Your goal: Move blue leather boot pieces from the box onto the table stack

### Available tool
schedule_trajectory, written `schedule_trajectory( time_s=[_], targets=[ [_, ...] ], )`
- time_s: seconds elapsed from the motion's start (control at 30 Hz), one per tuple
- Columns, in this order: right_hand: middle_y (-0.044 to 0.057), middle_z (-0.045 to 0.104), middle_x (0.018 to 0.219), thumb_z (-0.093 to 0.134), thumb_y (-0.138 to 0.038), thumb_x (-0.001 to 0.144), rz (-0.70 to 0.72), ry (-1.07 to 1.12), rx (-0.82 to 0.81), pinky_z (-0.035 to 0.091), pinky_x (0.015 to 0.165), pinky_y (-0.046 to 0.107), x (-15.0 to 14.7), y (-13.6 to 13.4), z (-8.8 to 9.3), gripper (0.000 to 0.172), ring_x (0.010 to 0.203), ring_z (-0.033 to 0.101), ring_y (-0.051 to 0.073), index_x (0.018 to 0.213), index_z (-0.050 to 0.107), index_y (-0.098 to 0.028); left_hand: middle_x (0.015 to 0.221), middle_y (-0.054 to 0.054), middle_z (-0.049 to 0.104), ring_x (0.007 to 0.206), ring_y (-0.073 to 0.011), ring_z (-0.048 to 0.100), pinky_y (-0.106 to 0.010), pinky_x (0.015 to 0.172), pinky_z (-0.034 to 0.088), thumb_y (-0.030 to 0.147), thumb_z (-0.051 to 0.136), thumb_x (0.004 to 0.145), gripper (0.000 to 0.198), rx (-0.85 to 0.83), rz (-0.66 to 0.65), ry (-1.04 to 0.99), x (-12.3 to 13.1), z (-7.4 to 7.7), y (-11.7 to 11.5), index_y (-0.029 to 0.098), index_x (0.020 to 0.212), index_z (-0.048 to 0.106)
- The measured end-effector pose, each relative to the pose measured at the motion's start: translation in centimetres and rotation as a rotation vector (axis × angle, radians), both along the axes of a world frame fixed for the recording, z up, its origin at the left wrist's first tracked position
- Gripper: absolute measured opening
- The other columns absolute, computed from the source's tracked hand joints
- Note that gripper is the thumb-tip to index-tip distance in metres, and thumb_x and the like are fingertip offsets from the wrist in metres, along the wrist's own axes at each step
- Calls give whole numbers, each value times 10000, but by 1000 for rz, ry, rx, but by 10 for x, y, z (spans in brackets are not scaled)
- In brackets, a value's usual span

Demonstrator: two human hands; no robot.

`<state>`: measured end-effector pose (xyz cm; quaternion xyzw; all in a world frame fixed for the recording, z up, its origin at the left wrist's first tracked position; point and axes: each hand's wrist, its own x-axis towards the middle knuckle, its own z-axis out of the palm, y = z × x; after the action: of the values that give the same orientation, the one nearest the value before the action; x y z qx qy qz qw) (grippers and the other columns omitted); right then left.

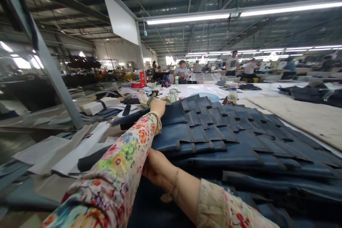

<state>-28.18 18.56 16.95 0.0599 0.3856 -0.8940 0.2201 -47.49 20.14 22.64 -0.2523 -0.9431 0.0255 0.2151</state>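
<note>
My left arm, in a flowered sleeve, stretches forward across the view. At its end my left hand (158, 107) looks closed, at the far left edge of a large pile of dark blue, leather-like pieces (200, 133). A narrow dark grey-green thing (151, 98) sticks up beside its fingers; its kind is unclear. My right hand (157, 168), with a cord bracelet at the wrist, is nearer to me, against the front left of the pile. Its fingers are hidden behind my left forearm. The blue pieces overlap in rows and have dark edge strips.
Loose grey and white sheets (61, 153) lie at left, by a slanted metal post (57, 60). Beyond the pile are a jar with a blue lid (232, 96), a green container (173, 95) and a red box (139, 79). A beige board (301, 114) lies right. Several people work farther back.
</note>
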Motion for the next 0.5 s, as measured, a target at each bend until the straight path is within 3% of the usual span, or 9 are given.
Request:
schedule_trajectory(
  time_s=[0.13, 0.23, 0.33, 0.4, 0.5],
  targets=[
    [69, 635, 703, 256, -420, 898, 174, 3, 52, 526, 658, 314, -7, 7, -18, 453, 595, 601, 135, 820, 597, -132, 1029, -173, 586, 1099, -283, 455, -379, 854, 422, 56, 263, 846, 380, 19, -30, -75, -7, -19, 9, 90, 1006, 606],
    [91, 640, 732, 182, -585, 853, 282, 33, 67, 526, 648, 374, -10, 10, -30, 608, 611, 607, 170, 854, 597, -140, 1190, -195, 512, 1171, -291, 417, -390, 921, 389, 67, 330, 840, 383, 26, -44, -170, -10, -32, 17, 63, 1188, 490],
    [92, 640, 761, 173, -635, 828, 280, 43, 78, 521, 649, 388, -9, 9, -32, 644, 620, 604, 178, 905, 593, -153, 1385, -218, 312, 1258, -283, 338, -341, 988, 344, 152, 563, 762, 680, 4, -105, -318, -8, -40, 26, 48, 1356, 250],
    [91, 638, 764, 153, -619, 841, 270, 40, 83, 520, 648, 376, -6, 10, -28, 644, 617, 602, 173, 925, 590, -153, 1389, -195, 326, 1244, -251, 374, -285, 988, 348, 213, 639, 714, 764, -21, -177, -428, -1, -38, 31, 60, 1358, 257],
    [121, 633, 764, 65, -597, 867, 284, 33, 104, 519, 629, 346, -1, 13, -18, 710, 622, 608, 172, 917, 588, -119, 1278, -109, 503, 1119, -176, 512, -218, 944, 386, 243, 567, 772, 570, -27, -286, -535, 24, -20, 26, 110, 1298, 392]
  ],
)
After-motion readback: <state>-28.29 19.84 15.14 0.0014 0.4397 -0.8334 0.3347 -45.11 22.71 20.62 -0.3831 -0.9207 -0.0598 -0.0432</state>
